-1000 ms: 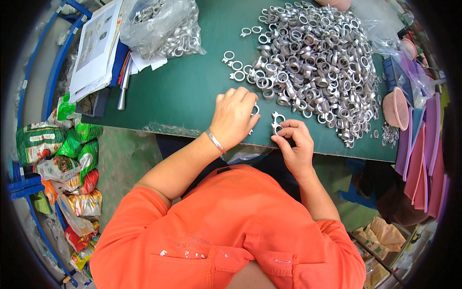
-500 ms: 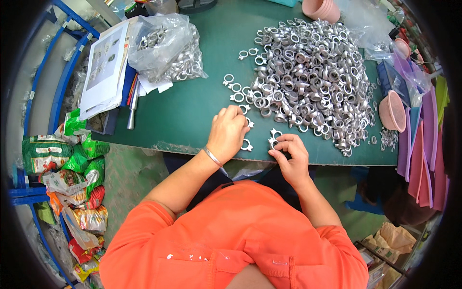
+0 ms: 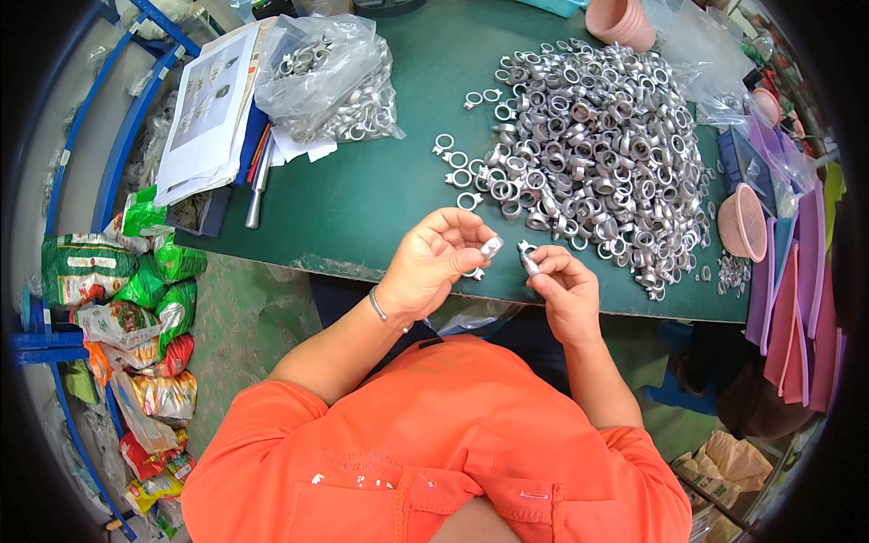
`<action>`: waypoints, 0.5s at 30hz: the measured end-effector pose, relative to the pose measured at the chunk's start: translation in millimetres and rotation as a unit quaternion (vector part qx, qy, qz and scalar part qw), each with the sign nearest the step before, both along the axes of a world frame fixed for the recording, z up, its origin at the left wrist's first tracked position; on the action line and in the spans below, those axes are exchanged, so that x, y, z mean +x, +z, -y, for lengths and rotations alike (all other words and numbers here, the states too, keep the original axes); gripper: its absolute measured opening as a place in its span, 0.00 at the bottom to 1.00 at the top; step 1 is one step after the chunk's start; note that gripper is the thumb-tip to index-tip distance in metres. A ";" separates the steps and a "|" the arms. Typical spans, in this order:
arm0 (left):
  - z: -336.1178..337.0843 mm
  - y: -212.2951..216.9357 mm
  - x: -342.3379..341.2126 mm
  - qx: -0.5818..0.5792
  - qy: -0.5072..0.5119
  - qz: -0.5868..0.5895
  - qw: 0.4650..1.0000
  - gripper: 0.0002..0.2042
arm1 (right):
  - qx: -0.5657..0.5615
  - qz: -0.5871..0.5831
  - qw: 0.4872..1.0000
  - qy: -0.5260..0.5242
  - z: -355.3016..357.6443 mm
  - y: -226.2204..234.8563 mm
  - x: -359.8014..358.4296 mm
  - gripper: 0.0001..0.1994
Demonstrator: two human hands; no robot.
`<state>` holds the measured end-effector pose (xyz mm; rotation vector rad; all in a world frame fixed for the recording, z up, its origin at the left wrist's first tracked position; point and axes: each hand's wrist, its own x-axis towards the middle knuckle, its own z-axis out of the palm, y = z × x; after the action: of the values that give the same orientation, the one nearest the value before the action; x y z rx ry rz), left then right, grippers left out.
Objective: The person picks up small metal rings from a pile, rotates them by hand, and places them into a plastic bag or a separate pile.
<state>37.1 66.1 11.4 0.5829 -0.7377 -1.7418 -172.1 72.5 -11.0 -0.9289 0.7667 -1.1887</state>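
Observation:
Near the table's front edge, my left hand (image 3: 436, 262) is closed, pinching a small silver metal ring (image 3: 491, 246) between thumb and fingers. Another ring (image 3: 475, 273) shows just below those fingertips, partly hidden. To the right, my right hand (image 3: 568, 291) grips a second metal ring piece (image 3: 529, 261), seen nearly edge-on with its small lug pointing away from me. The two hands are a short gap apart. Beyond them rises a big heap of silver metal rings (image 3: 597, 145), each with a small lug. Several loose rings (image 3: 460, 160) lie along the heap's left side.
A clear plastic bag of rings (image 3: 330, 81) lies at the back left, beside printed sheets (image 3: 206, 109) and a metal-shafted tool (image 3: 259, 185). Stacked pink cups (image 3: 620, 23) lie at the back. A pink basket (image 3: 742, 223) and purple bins (image 3: 808, 262) stand right.
My left hand has lifted from the tabletop, turned, and now holds a ring up. My right hand has shifted slightly right and its ring has turned edge-on. The whole view has shifted slightly.

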 end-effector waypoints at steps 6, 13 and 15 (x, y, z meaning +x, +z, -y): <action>-7.3 -5.7 2.1 0.101 -0.067 -0.181 0.976 0.17 | 0.081 0.203 0.973 0.076 0.6 0.2 -2.3 0.08; 11.8 13.7 23.6 0.080 -0.037 -0.197 0.976 0.15 | 0.128 0.148 0.980 0.030 -1.1 5.0 -6.1 0.09; 40.5 42.4 41.4 0.040 0.066 -0.138 0.988 0.08 | 0.119 0.111 0.986 0.019 -2.3 5.9 -5.2 0.08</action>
<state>78.5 25.6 53.9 0.4224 -0.4290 -1.6910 -177.3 74.8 -5.1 -0.5999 0.6900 -1.1170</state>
